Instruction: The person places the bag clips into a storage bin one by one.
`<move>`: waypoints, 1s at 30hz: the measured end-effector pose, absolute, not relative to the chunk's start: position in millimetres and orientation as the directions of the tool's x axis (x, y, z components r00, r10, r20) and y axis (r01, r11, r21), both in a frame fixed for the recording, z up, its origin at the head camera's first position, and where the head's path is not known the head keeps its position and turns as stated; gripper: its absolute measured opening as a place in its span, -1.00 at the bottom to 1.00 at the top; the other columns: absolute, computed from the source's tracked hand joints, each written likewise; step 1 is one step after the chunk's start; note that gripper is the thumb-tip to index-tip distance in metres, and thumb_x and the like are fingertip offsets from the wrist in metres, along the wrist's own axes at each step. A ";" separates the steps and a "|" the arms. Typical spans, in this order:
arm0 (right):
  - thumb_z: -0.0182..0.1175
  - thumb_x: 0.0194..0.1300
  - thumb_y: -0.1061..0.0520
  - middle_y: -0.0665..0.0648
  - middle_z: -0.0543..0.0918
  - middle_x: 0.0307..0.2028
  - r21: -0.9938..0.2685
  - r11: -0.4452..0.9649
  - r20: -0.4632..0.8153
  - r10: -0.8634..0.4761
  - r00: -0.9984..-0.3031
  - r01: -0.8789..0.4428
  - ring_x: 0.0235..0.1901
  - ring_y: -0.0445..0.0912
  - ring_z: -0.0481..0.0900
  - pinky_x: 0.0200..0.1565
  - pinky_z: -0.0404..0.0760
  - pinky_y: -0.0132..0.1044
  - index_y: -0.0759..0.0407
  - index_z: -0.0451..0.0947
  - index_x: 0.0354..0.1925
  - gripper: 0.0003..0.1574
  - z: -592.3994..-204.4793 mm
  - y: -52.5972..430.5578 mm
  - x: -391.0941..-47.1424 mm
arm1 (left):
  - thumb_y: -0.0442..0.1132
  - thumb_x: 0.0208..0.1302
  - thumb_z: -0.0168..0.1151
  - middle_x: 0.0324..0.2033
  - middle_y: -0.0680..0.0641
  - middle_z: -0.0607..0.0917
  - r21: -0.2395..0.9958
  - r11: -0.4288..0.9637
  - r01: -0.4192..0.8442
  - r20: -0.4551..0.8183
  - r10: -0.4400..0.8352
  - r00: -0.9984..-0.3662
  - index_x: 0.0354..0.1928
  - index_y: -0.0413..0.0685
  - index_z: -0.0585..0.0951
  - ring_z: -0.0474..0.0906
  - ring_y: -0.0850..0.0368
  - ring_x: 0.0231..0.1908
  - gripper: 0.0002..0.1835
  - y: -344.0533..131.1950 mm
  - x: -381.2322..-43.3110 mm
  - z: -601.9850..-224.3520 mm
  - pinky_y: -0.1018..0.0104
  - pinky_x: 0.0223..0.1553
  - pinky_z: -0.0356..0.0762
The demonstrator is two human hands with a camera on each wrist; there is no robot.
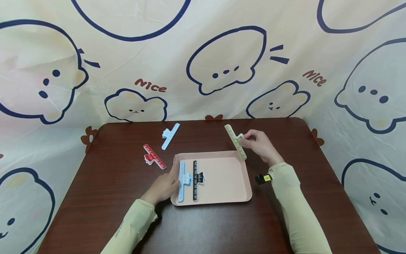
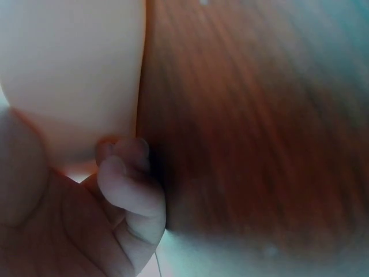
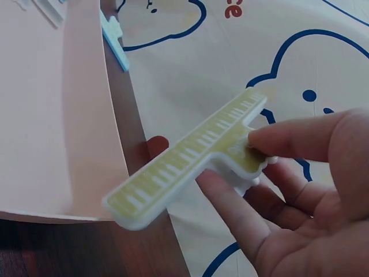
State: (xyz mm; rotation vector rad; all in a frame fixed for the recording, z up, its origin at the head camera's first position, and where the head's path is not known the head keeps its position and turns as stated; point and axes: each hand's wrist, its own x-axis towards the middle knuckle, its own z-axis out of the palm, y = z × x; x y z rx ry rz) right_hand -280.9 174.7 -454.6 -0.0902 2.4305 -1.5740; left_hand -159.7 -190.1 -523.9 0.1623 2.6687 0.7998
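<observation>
Left of frame centre, locate red clip [image 1: 154,156] lying on table [image 1: 111,176]. Below it, note left hand [image 1: 163,185], fingers curled on left edge of pink tray [image 1: 225,180], probably for steadying. Higher, locate first blue clip [image 1: 170,137], also on table. At lower centre, inside tray, observe second blue clip [image 1: 181,181] and black clip [image 1: 195,180], parallel, apparently spaced against overlap. Right of centre, note right hand [image 1: 260,146], nearly closed, pinching yellow-green clip [image 1: 234,141] by its tab near tray's upper-right corner, likely for control with long bar unobstructed.
</observation>
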 end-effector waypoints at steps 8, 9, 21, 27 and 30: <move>0.34 0.38 0.12 0.33 0.66 0.01 -0.921 0.385 -0.149 -0.202 -0.968 0.061 -0.09 0.09 0.62 0.12 0.54 0.09 0.28 0.55 -0.16 -0.75 -455.7 172.2 -278.5 | -0.13 0.53 0.04 0.54 -0.23 0.31 0.559 0.829 0.013 -0.292 0.211 -0.933 0.65 0.20 -0.45 0.71 -0.06 0.04 0.00 -189.4 -158.5 -521.7 -0.19 0.23 0.54; 0.34 0.38 0.12 0.33 0.66 0.01 -0.923 0.379 -0.148 -0.205 -0.968 0.061 -0.08 0.10 0.61 0.12 0.53 0.08 0.28 0.54 -0.15 -0.75 -456.1 172.0 -278.2 | -0.13 0.53 0.04 0.54 -0.22 0.31 0.560 0.828 0.012 -0.292 0.211 -0.933 0.65 0.20 -0.45 0.70 -0.06 0.04 0.00 -189.3 -158.3 -521.4 -0.19 0.23 0.54; 0.43 0.32 0.13 0.25 0.70 0.01 -0.906 0.422 -0.110 -0.175 -0.978 0.026 -0.05 0.07 0.56 0.01 0.52 -0.10 0.25 0.68 -0.18 -0.79 -458.9 171.5 -277.3 | -0.14 0.53 0.04 0.53 -0.23 0.33 0.559 0.829 0.016 -0.287 0.211 -0.934 0.65 0.24 -0.47 0.71 -0.02 -0.03 0.00 -189.3 -159.1 -523.2 -0.16 0.20 0.56; 0.37 0.37 0.13 0.25 0.69 -0.05 -0.911 0.409 -0.139 -0.168 -0.976 0.059 -0.15 0.01 0.60 0.05 0.60 -0.06 0.26 0.64 -0.15 -0.79 -461.1 170.7 -277.1 | -0.14 0.51 0.05 0.50 -0.25 0.37 0.553 0.833 0.020 -0.284 0.211 -0.935 0.65 0.22 -0.46 0.72 0.01 -0.11 0.01 -189.6 -159.0 -523.1 -0.13 0.15 0.59; 0.34 0.39 0.16 0.25 0.69 -0.05 -0.919 0.389 -0.153 -0.186 -0.971 0.071 -0.18 -0.03 0.67 0.08 0.69 -0.06 0.28 0.61 -0.15 -0.81 -461.1 168.2 -277.0 | -0.14 0.51 0.04 0.49 -0.26 0.39 0.552 0.834 0.022 -0.282 0.212 -0.936 0.65 0.21 -0.46 0.72 0.01 -0.13 0.01 -190.0 -159.1 -523.0 -0.13 0.13 0.60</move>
